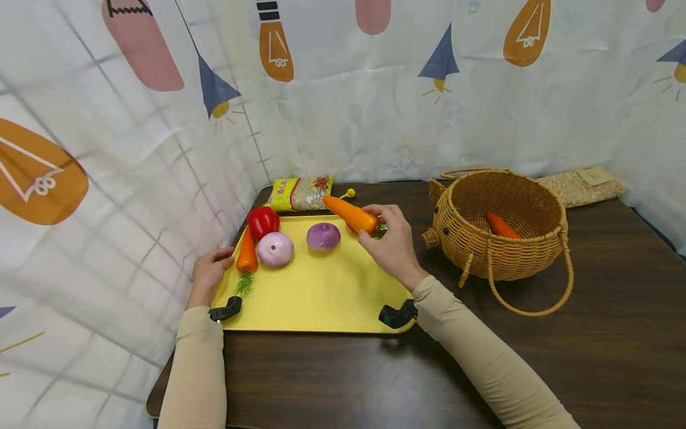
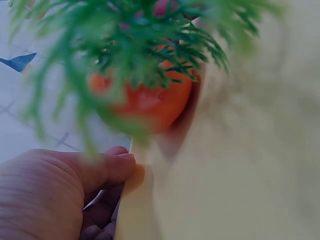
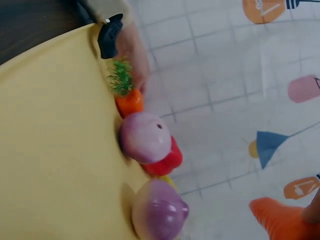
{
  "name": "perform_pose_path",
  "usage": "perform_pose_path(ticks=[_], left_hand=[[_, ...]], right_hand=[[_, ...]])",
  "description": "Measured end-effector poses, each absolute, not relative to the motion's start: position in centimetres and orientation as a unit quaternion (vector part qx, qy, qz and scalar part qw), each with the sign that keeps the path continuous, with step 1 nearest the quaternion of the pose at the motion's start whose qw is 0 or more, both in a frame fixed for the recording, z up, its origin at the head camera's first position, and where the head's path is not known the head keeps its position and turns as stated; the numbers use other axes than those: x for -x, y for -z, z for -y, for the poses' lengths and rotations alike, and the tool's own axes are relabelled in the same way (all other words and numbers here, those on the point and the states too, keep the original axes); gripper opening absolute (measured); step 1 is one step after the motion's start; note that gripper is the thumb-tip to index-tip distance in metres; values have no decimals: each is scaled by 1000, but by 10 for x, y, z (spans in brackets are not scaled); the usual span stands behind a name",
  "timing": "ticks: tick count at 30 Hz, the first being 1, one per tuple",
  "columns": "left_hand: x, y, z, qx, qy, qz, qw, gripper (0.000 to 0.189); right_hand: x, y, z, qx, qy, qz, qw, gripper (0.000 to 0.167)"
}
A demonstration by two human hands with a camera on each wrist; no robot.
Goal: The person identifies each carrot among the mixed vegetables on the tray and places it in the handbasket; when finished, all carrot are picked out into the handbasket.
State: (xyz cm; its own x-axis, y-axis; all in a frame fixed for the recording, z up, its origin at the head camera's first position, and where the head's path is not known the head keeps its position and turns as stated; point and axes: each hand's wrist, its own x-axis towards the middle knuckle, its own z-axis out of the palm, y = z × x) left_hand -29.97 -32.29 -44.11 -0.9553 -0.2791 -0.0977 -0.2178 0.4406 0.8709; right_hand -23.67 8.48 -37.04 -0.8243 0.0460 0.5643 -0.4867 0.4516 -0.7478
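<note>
My right hand [image 1: 395, 244] holds an orange carrot [image 1: 351, 215] above the right back part of a yellow tray [image 1: 321, 298]; its tip points left and away. In the right wrist view only part of that carrot [image 3: 282, 220] shows at the lower right corner. My left hand [image 1: 208, 275] pinches the tray's left rim, thumb on top, as the left wrist view shows. Beside it on the tray lies a second carrot [image 1: 247, 253] with green leaves [image 2: 150, 55]. A red bell pepper [image 1: 264, 223], a pale purple onion [image 1: 276, 249] and a darker purple onion [image 1: 323, 236] sit nearby.
Right of the tray stands a wicker basket [image 1: 485, 262] with an animal face, a carrot [image 1: 502, 225] inside and a handle hanging down. Behind lie a yellow-labelled bag [image 1: 301, 194] and a bag of grains [image 1: 581, 186]. A printed curtain [image 1: 343, 119] borders the table [image 1: 332, 381].
</note>
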Motion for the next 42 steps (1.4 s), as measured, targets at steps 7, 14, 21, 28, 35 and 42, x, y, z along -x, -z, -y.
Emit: perform_pose_path(ticks=[7, 14, 21, 28, 35, 42], left_hand=[[299, 440, 322, -146, 509, 848, 32, 41], [298, 440, 322, -146, 509, 847, 29, 42], [297, 439, 322, -142, 510, 848, 26, 42], [297, 439, 323, -133, 501, 854, 29, 41], [296, 441, 322, -121, 489, 863, 36, 40], [294, 440, 322, -123, 496, 859, 33, 40]], right_hand=[[239, 358, -105, -134, -509, 802, 282, 36], [241, 340, -135, -137, -538, 780, 288, 35], [239, 328, -165, -95, -557, 778, 275, 37], [238, 321, -187, -61, -566, 775, 274, 37], [235, 315, -210, -46, -604, 750, 264, 38], [230, 310, -231, -24, -617, 745, 253, 38]])
